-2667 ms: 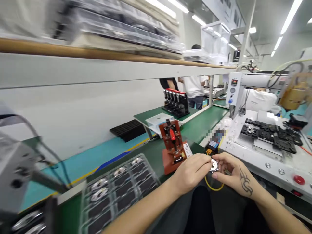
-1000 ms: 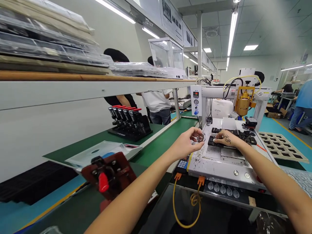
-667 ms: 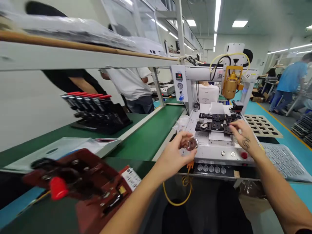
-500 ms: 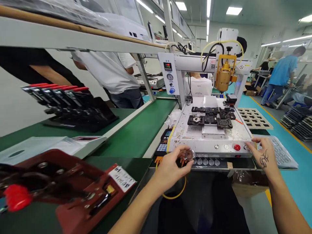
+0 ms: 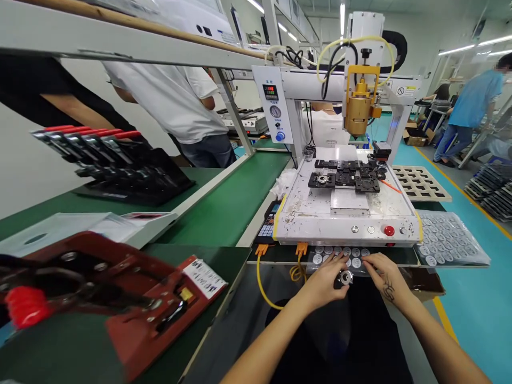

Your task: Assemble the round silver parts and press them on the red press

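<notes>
My left hand [image 5: 325,281] holds a small round metal part [image 5: 346,277] with an open centre between thumb and fingers, just in front of the machine. Its fingertips reach over a clear sheet of round discs [image 5: 356,262], which lies at the machine's front edge. My right hand [image 5: 387,280] has thumb and fingertips closed at the sheet's right side, close to the discs. Whether it grips the sheet edge or a single disc is too small to make out. Behind both hands, a white benchtop machine [image 5: 320,232] carries black fixture plates [image 5: 347,177] on its bed.
A gold dispensing head [image 5: 358,112] hangs above the bed. To the right lie another disc sheet [image 5: 452,240] and a tray with cut-outs [image 5: 420,183]. A red-brown hand press [image 5: 160,314] and a green conveyor [image 5: 244,197] are at left. Yellow cables [image 5: 258,280] hang in front.
My right hand has left the button at the machine's front right and come down to the disc sheet. My left hand has moved right and lower, still holding the round part.
</notes>
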Motion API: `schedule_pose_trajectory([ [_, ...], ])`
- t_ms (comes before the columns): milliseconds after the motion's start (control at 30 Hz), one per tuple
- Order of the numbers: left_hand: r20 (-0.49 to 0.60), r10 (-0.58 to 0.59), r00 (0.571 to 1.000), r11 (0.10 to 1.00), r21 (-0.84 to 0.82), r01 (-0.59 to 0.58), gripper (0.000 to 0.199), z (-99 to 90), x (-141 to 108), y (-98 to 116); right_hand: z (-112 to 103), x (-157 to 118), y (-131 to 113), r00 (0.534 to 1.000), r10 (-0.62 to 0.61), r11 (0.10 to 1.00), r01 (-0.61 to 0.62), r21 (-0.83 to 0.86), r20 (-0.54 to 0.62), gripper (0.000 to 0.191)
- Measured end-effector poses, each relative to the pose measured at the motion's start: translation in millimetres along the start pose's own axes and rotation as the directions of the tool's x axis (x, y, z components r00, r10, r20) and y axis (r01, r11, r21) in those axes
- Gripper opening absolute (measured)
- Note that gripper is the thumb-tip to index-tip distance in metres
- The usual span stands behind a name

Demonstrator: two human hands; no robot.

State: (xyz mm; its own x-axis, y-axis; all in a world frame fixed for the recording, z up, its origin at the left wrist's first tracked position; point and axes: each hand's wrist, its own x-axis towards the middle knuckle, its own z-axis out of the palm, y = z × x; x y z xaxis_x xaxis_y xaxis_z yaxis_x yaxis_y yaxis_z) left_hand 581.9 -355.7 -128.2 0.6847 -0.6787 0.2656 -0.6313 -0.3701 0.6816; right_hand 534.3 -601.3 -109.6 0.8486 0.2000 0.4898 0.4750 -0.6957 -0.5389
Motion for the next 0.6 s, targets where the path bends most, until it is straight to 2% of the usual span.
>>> schedule_pose_trajectory([
  [133, -0.005, -0.008, 1.0, 1.0, 0.029, 0.008, 0.041, 3.8, -11, 3, 17, 4, 16, 0.996, -0.033, 0.999, 0.036, -0.038, 0.089, 0.024],
  [300, -0.028, -0.023, 0.999, 0.998, 0.062, 0.024, 0.04, 6.6, -8, 5, 26, 4, 26, 0.988, -0.071, 0.994, 0.082, -0.079, 0.134, 0.027],
  [467, -0.001, -0.002, 1.0, 0.998, 0.062, 0.002, 0.039, 2.5, -7, 3, 33, -18, 26, 0.989, -0.109, 0.994, 0.111, -0.018, 0.098, 0.029],
  [600, -0.009, -0.024, 1.0, 0.998, 0.054, 0.024, 0.039, 2.2, -3, 3, 20, -44, 14, 0.998, -0.067, 0.997, 0.066, 0.047, 0.021, 0.023],
])
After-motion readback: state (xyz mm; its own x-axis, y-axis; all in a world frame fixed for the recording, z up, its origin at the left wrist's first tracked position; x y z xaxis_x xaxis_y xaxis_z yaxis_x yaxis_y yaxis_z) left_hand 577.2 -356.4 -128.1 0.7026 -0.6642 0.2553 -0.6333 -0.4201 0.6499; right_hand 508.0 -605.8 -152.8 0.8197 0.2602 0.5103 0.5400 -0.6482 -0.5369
